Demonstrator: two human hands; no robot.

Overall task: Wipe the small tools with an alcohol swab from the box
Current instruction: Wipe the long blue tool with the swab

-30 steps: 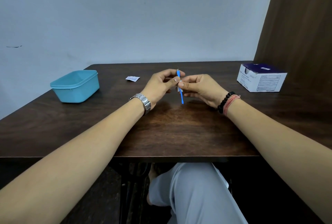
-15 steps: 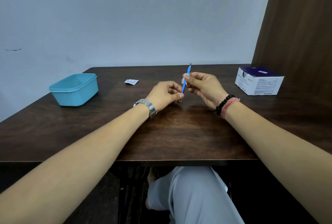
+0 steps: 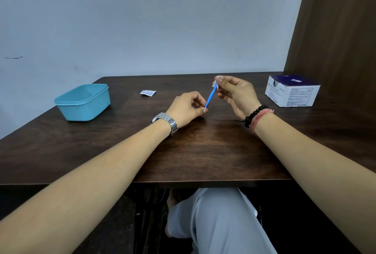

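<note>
Left hand pinches the lower end of the blue tool between thumb and fingertips, low over the table. Right hand pinches the white swab round the tool's upper end. Hands are apart, joined only by the tool, which slants up to the right between them.

Handling, as a guess: the tool looks thin, light, stiff plastic; a fingertip pinch at one end is enough, and it leaves the rest of the shaft free for wiping. Smooth and probably slick once wet, so the pinch must be firm. The tip is hidden under the swab; if pointed, it could snag the swab. The swab looks soft and small, best folded round the shaft.

Against the frame half a second ago: the right hand has moved up along the tool to its top, so the tip that showed then is now covered. The left hand sits lower and further from the right.

Box stands at the right, tub at the left, a wrapper between tub and hands.
</note>
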